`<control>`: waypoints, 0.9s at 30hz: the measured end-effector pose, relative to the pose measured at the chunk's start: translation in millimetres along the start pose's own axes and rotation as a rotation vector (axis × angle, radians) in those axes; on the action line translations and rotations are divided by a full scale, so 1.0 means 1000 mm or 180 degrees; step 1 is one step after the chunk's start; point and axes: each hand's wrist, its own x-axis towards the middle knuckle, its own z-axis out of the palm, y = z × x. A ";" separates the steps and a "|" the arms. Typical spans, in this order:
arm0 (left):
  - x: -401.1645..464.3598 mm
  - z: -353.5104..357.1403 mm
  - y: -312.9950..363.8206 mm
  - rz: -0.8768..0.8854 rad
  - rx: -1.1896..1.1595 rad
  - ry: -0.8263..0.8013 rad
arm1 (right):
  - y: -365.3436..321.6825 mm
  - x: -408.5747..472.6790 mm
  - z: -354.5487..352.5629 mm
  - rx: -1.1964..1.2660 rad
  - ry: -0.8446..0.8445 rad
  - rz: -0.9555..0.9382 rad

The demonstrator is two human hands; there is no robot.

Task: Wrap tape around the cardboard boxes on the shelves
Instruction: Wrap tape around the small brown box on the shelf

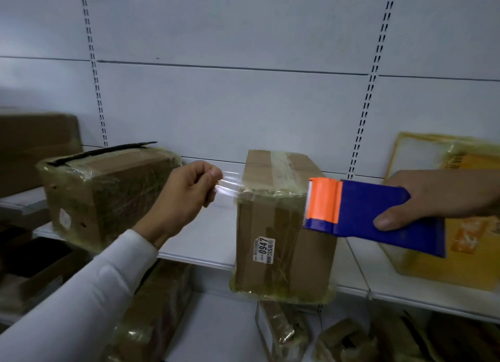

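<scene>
Left hand (186,196) up in front of the shelf (205,242), thumb and fingers pinching the free end of the clear tape (227,190), which stretches right across the top front edge of the upright cardboard box (284,226). That box stands at the shelf's near edge, centre, a white 0947 label (263,249) on its front. Right hand (422,199) grips the blue tape dispenser (378,215), its orange head (322,200) just at the box's right corner. A second wrapped box (108,194) sits to the left, a yellow package (443,213) far right.
</scene>
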 end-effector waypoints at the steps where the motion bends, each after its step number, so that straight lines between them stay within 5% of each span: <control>1: 0.001 -0.002 -0.004 -0.0040 0.0006 0.0025 | 0.000 -0.002 -0.007 -0.0045 0.0088 0.0081; 14: 0.014 0.019 -0.027 -0.0314 0.0087 -0.0033 | -0.004 0.008 -0.028 -0.0366 0.0398 0.0504; 20: 0.015 0.030 -0.052 -0.0854 -0.0078 -0.0222 | 0.004 0.022 -0.020 -0.0271 0.0349 0.0581; 22: 0.012 0.029 -0.072 -0.1078 0.0480 -0.0303 | 0.013 0.025 -0.021 -0.0260 0.0354 0.0584; 24: 0.006 0.029 -0.090 -0.0855 0.1255 -0.0156 | 0.018 0.026 -0.022 -0.0223 0.0294 0.0574; 27: 0.005 0.031 -0.083 -0.0026 0.0958 0.0482 | 0.019 0.026 -0.021 -0.0171 0.0258 0.0523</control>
